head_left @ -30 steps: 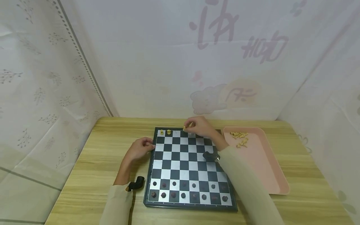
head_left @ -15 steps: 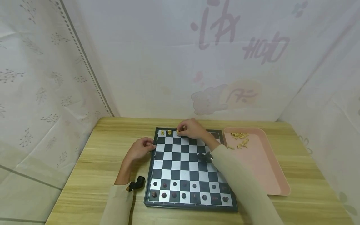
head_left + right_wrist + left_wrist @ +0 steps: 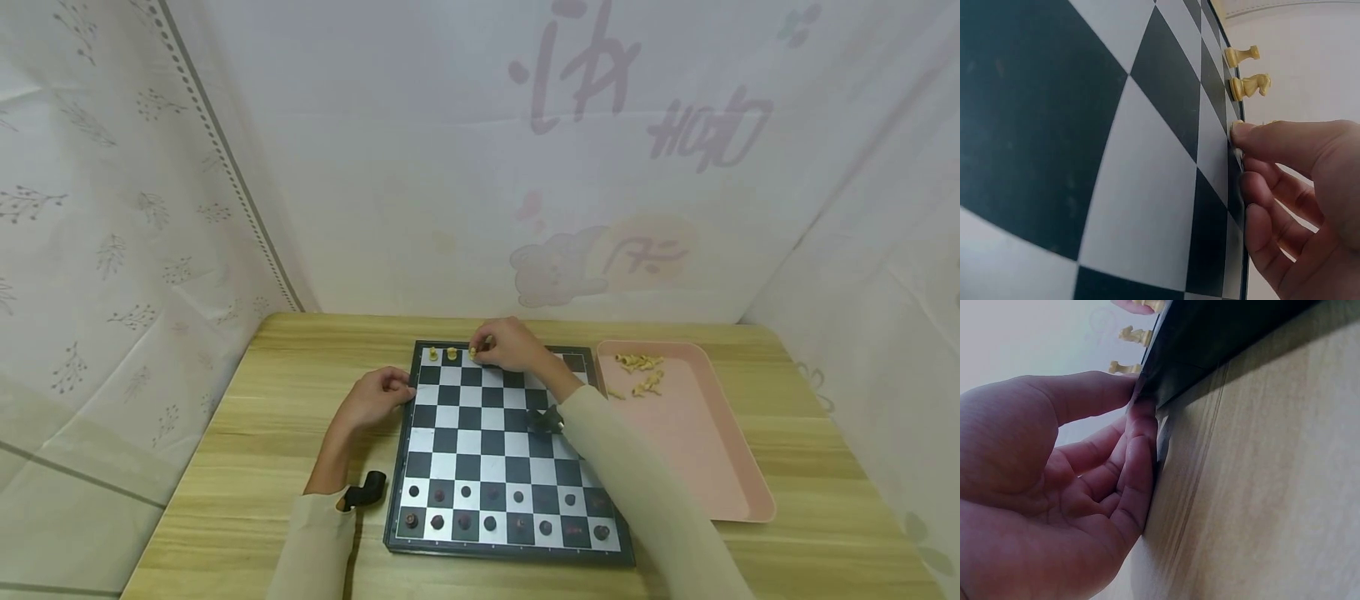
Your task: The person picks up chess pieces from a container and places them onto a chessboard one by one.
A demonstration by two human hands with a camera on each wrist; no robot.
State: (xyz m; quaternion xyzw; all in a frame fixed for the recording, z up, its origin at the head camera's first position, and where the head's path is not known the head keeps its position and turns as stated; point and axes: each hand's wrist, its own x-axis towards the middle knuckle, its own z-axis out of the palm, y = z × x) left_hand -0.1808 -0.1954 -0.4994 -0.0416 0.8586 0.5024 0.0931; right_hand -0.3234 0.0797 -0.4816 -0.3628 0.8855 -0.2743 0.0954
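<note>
Yellow chess piece (image 3: 472, 353) sits pinched in my right hand (image 3: 510, 346), down on the far row of the chessboard (image 3: 480, 425), just beside the knight (image 3: 1249, 85). I should stand it straight in the square's middle. My left hand (image 3: 372, 398) presses the board's edge with relaxed fingers.

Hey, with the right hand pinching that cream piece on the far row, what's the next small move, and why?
Probably release the small cream chess piece and lift the right hand away: it appears seated beside two cream pieces on the black-and-white chessboard, which the left hand steadies.
</note>
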